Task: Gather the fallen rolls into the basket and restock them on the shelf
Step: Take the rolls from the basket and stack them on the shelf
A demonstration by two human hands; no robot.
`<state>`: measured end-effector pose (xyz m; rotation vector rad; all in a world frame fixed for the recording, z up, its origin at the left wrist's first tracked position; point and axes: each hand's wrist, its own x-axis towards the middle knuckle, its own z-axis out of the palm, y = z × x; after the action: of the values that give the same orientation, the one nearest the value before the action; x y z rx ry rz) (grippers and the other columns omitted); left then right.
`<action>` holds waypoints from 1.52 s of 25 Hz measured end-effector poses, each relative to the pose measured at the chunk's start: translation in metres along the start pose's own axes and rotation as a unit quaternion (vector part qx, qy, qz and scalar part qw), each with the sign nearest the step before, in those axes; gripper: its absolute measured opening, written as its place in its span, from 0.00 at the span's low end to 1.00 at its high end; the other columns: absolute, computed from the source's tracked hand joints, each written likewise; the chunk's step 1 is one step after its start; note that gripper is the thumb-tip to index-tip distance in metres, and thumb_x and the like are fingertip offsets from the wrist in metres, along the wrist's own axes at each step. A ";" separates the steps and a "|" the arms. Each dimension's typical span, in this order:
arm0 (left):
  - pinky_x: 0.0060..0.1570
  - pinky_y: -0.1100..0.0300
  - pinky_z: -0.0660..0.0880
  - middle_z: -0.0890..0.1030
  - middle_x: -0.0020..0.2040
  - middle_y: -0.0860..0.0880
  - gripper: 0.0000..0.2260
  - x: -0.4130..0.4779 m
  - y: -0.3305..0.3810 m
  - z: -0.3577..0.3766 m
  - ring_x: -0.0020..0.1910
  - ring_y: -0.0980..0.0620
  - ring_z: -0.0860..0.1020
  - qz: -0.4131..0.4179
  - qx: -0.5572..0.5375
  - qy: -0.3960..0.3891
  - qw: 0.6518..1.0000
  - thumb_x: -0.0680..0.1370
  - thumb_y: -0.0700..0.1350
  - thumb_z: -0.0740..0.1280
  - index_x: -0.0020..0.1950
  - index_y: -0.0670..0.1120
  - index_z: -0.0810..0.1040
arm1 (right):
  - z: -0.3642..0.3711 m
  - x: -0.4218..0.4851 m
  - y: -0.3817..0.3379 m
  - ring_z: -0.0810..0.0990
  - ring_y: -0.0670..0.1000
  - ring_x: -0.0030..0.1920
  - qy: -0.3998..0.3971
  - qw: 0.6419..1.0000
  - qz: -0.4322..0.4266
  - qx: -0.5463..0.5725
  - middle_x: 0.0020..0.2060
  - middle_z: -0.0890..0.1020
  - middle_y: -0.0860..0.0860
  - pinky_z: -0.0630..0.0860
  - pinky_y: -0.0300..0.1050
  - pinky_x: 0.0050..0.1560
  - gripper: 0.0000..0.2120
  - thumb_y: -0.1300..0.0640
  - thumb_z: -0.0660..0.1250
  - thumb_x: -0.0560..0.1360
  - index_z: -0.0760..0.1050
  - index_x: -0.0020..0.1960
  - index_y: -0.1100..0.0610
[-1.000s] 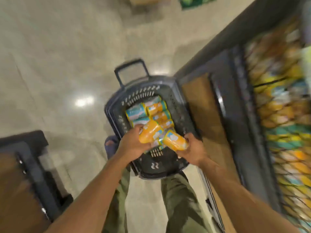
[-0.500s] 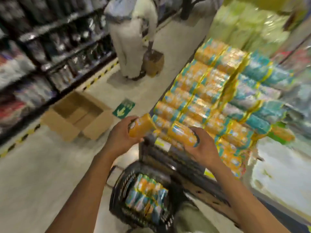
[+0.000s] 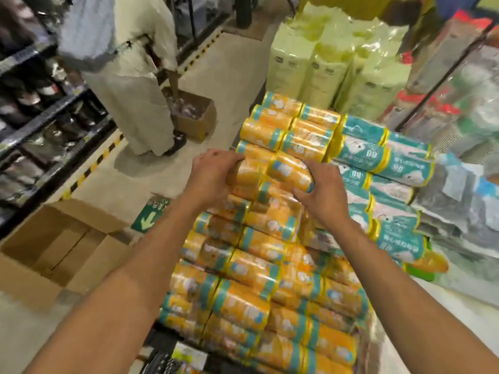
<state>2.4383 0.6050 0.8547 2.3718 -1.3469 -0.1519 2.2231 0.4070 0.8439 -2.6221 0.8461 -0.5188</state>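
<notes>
The left hand (image 3: 213,176) is curled over the outer end of a shiny orange film-wrapped roll with teal bands (image 3: 244,171). The right hand (image 3: 321,193) wraps its fingers round the near end of a second orange roll (image 3: 290,171), thumb underneath.

In the head view, both rolls sit side by side against the upper part of the sloping pile of orange rolls (image 3: 256,265). They touch the pile's rolls, with more rows above and below them. Just right of the pile lies a bank of teal-wrapped rolls (image 3: 378,157), and beyond the pile stand pale green paper packs (image 3: 324,63).

The second roll's long axis runs across the pile and slants slightly, matching its neighbours. The first looks to lie the same way, though blur hides its far end.

These rolls probably handle as light and a little squashy, with slick film. Grasping round the barrel near an end seems safer than pinching the wrapper.
</notes>
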 end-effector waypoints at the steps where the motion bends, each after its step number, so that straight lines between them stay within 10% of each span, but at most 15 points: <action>1: 0.62 0.45 0.72 0.80 0.63 0.51 0.34 0.030 0.000 0.008 0.63 0.42 0.75 0.019 0.007 -0.017 1.000 0.63 0.44 0.75 0.69 0.58 0.73 | 0.006 0.020 0.013 0.74 0.61 0.60 -0.004 1.000 0.001 -0.013 0.58 0.81 0.55 0.71 0.56 0.59 0.31 0.46 0.77 0.68 0.76 0.69 0.53; 5: 0.59 0.45 0.74 0.79 0.65 0.50 0.28 0.111 -0.008 0.042 0.62 0.41 0.77 0.097 0.047 -0.029 0.994 0.68 0.52 0.65 0.69 0.56 0.73 | 0.038 0.067 0.055 0.75 0.63 0.61 -0.024 0.999 -0.005 -0.035 0.61 0.79 0.58 0.71 0.57 0.62 0.34 0.49 0.79 0.65 0.76 0.68 0.57; 8: 0.59 0.47 0.73 0.78 0.64 0.45 0.32 0.135 -0.015 0.068 0.60 0.39 0.76 0.122 0.087 -0.033 0.988 0.65 0.48 0.76 0.70 0.51 0.77 | 0.062 0.068 0.070 0.72 0.63 0.65 -0.027 0.998 -0.014 -0.052 0.65 0.75 0.59 0.71 0.58 0.65 0.34 0.51 0.79 0.69 0.73 0.71 0.57; 13: 0.73 0.42 0.62 0.70 0.76 0.46 0.36 0.118 -0.009 0.076 0.76 0.42 0.66 0.067 0.066 -0.059 0.994 0.69 0.46 0.76 0.77 0.48 0.69 | 0.067 0.060 0.065 0.69 0.61 0.70 -0.023 0.999 -0.004 -0.047 0.68 0.74 0.57 0.67 0.56 0.70 0.33 0.51 0.77 0.72 0.70 0.74 0.57; 21: 0.74 0.51 0.64 0.76 0.71 0.43 0.24 -0.154 -0.029 0.020 0.71 0.44 0.71 -0.056 -0.091 0.085 0.991 0.77 0.46 0.70 0.73 0.43 0.73 | 0.043 -0.087 -0.035 0.72 0.64 0.69 -0.007 0.992 -0.121 0.032 0.67 0.75 0.61 0.65 0.56 0.72 0.26 0.49 0.69 0.80 0.72 0.71 0.63; 29: 0.70 0.63 0.63 0.75 0.70 0.52 0.21 -0.489 -0.075 0.110 0.70 0.52 0.69 -0.323 -0.165 0.069 0.929 0.78 0.49 0.66 0.71 0.50 0.75 | 0.152 -0.393 -0.151 0.76 0.56 0.66 -0.248 0.947 -0.165 0.122 0.66 0.78 0.51 0.71 0.48 0.71 0.22 0.52 0.69 0.76 0.75 0.69 0.55; 38: 0.66 0.50 0.73 0.77 0.66 0.43 0.26 -0.666 -0.060 0.466 0.66 0.40 0.75 -0.573 -0.281 -0.017 0.770 0.72 0.44 0.73 0.71 0.45 0.76 | 0.433 -0.561 0.021 0.73 0.58 0.72 -0.591 0.801 -0.091 -0.033 0.71 0.75 0.59 0.61 0.40 0.73 0.30 0.56 0.73 0.77 0.69 0.75 0.59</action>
<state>1.9996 1.0568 0.3366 2.2541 0.3274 -0.7976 1.9774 0.8205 0.3226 -2.3753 0.1652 1.0645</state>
